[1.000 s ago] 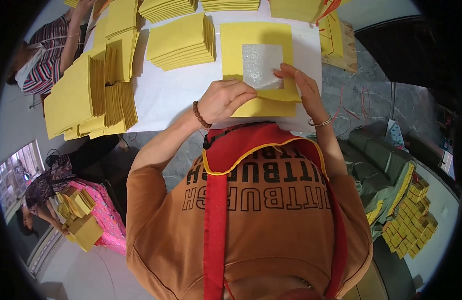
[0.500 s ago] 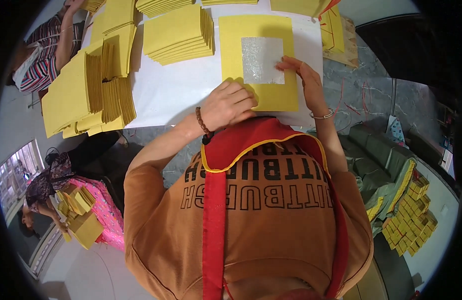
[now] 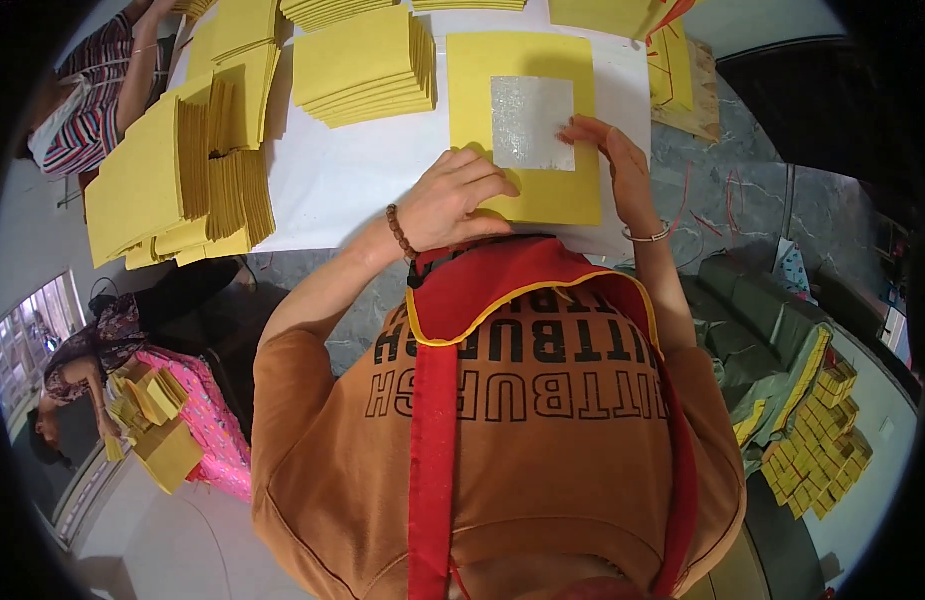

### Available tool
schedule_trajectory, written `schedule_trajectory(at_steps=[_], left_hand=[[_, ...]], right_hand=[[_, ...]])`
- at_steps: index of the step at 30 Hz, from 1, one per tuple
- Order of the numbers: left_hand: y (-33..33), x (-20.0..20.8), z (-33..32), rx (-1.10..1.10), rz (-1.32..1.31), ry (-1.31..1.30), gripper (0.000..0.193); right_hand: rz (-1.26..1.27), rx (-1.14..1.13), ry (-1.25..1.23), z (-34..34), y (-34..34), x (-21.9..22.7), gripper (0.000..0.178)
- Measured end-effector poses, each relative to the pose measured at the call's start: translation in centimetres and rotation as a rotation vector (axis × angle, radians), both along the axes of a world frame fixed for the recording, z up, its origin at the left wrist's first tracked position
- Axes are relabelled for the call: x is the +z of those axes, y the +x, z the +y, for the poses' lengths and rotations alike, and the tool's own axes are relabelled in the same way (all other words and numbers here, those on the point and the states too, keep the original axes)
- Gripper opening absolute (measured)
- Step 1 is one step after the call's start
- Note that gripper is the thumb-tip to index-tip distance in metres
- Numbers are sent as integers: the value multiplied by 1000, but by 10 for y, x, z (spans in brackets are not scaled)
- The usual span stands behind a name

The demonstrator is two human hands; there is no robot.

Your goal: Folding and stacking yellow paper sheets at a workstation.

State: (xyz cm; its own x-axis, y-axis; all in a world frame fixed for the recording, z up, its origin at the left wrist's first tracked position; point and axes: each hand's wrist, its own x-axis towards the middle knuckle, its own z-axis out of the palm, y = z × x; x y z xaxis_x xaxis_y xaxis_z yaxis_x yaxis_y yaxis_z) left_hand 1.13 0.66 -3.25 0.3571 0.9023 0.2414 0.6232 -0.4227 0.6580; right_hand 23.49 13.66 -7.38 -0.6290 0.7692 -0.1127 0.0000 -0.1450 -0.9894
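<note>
A yellow paper sheet (image 3: pixel 471 90) with a shiny silver square (image 3: pixel 531 122) at its middle lies flat before me on the white-covered table. Over its lower left corner rests my left hand (image 3: pixel 457 197), fingers bent and the thumb apart from them, with nothing visible between. My right hand (image 3: pixel 628 172) is at the sheet's right side, fingers stretched toward the silver square's right edge. Its fingertips overlap that edge; whether they press on it I cannot tell. Whether one sheet or several lie beneath my hands is unclear.
Folded yellow paper bundles (image 3: pixel 358 70) lie beyond and left, with taller stacks (image 3: pixel 133 190) at the table's left edge. Two other people handle things at the left, one beside yellow papers on a pink cloth (image 3: pixel 218 440). Tied yellow bundles (image 3: pixel 818 450) are piled at right.
My left thumb has spread away from the fingers, which were curled together before. My right hand has barely moved. The person at lower left has shifted an arm.
</note>
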Motion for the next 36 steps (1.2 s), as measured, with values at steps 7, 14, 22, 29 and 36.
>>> schedule_trajectory(at_steps=[7,14,22,29,36], left_hand=[[-5,-2,4,116,-224,-187,16],[-3,-7,3,459,-384,-439,12],[9,2,1,115,-82,99,29],[23,0,-9,4,314,161,42],[19,2,-6,17,237,127,36]], right_hand=[[34,-3,-1,2,1,-2,45],[44,-46,-21,0,5,-5,37],[34,28,-27,-1,1,3,34],[187,-28,-67,0,5,-3,38],[145,-25,-70,1,4,0,40]])
